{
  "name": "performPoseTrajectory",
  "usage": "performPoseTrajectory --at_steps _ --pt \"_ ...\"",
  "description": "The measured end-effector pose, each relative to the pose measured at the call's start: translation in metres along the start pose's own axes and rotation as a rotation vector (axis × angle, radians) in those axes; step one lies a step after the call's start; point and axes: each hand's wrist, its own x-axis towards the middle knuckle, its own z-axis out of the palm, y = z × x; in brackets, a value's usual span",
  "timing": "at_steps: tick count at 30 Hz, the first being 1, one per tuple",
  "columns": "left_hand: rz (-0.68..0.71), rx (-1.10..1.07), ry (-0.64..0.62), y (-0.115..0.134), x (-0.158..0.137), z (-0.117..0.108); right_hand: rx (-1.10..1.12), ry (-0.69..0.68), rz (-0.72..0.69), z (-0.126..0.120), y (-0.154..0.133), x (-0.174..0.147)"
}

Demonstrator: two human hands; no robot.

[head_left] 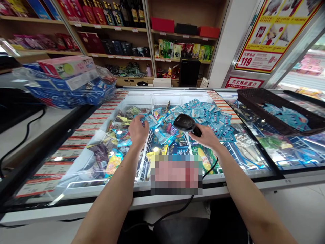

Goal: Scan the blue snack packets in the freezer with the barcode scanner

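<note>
My right hand [207, 136] is wrapped round the handle of a black barcode scanner [185, 122], its head pointing left over the freezer. A black cord [189, 202] trails from that side down past the front edge. My left hand [138, 133] has its fingers curled at the edge of a light-blue packet [151, 120], and the fingertips are partly hidden. Right of it, many similar light-blue packets [203, 113] lie in a loose pile on the freezer's glass top. Beneath the glass, frozen goods in colourful bags [115, 164] fill compartments split by white wire dividers [148, 149].
A brown basket [243, 98] holding more blue packets stands on the right. Plastic-wrapped boxes [73, 84] are stacked at the left, near another cord [25, 135]. Shelves of bottles and boxes [114, 51] line the back. A blurred patch covers part of the front.
</note>
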Motion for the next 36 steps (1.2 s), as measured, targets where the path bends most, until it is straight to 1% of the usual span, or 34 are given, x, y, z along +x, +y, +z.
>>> performPoseTrajectory --at_steps 2,4,6,8,10,12,14,19,22,24,27,29,32,36 --pt "0.014 0.083 0.043 0.001 -0.002 -0.005 -0.014 0.011 0.023 -0.001 0.000 0.000" --pt "0.065 0.113 0.038 0.004 -0.006 -0.007 -0.028 0.024 0.044 -0.001 0.001 0.001" --pt "0.186 0.119 -0.026 0.009 -0.010 -0.006 -0.043 0.041 0.057 -0.001 0.003 0.001" --pt "0.315 0.156 -0.123 0.011 -0.013 -0.003 -0.054 0.053 0.064 -0.001 0.004 0.002" --pt "0.373 0.205 -0.203 0.011 -0.013 0.002 -0.053 0.052 0.074 -0.001 0.005 0.002" --pt "0.365 0.227 -0.256 0.008 -0.013 0.006 -0.056 0.050 0.087 -0.002 0.005 0.002" --pt "0.328 0.231 -0.262 0.004 -0.011 0.009 -0.069 0.050 0.100 -0.003 0.005 0.002" --pt "0.258 0.266 -0.142 -0.001 -0.011 0.007 -0.092 0.076 0.125 -0.005 0.007 0.003" --pt "0.318 0.263 -0.125 0.003 -0.011 0.005 -0.074 0.103 0.160 -0.006 0.009 0.004" --pt "0.416 0.229 -0.168 0.011 -0.012 0.006 -0.067 0.114 0.186 -0.006 0.011 0.004" --pt "0.597 0.145 -0.272 0.025 -0.015 0.012 -0.069 0.123 0.200 -0.005 0.013 0.005" --pt "0.689 0.092 -0.346 0.034 -0.017 0.017 -0.070 0.123 0.195 -0.005 0.013 0.005" --pt "0.764 0.047 -0.441 0.042 -0.018 0.025 -0.065 0.114 0.193 -0.005 0.013 0.006" --pt "0.777 0.053 -0.536 0.042 -0.018 0.030 -0.074 0.088 0.208 -0.006 0.013 0.006"
